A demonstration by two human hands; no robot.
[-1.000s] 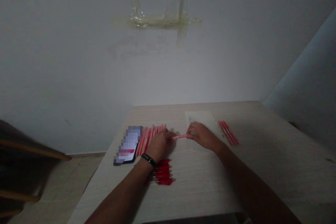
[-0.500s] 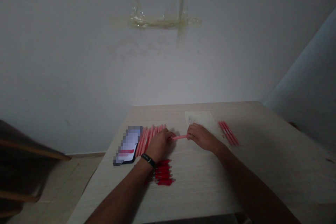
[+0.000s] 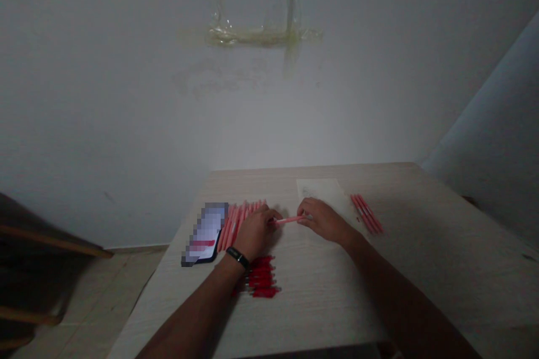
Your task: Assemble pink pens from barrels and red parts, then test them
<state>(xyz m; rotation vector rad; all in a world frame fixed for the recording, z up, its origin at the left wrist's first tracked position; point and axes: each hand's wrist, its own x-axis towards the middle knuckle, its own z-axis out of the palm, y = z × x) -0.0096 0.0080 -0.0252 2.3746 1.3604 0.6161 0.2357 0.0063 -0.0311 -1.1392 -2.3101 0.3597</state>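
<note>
My left hand (image 3: 256,231) rests beside a row of several pink pens (image 3: 240,222) and grips one end of a pink pen (image 3: 289,220). My right hand (image 3: 322,221) holds that pen's other end, and its far tip is partly hidden by my fingers. Below my left hand lies a tight group of red pen parts (image 3: 261,276). Several more pink pens (image 3: 366,213) lie side by side to the right of my right hand, next to a sheet of paper (image 3: 322,193).
A smartphone (image 3: 204,234) with a pixelated screen lies left of the pink row on a pale wood-grain table (image 3: 421,269). A wall stands behind the table. A dark wooden shelf (image 3: 37,252) stands at the left, above a tiled floor.
My right hand has shifted slightly on the pink pen. My left hand and the pens on the table have stayed in place.
</note>
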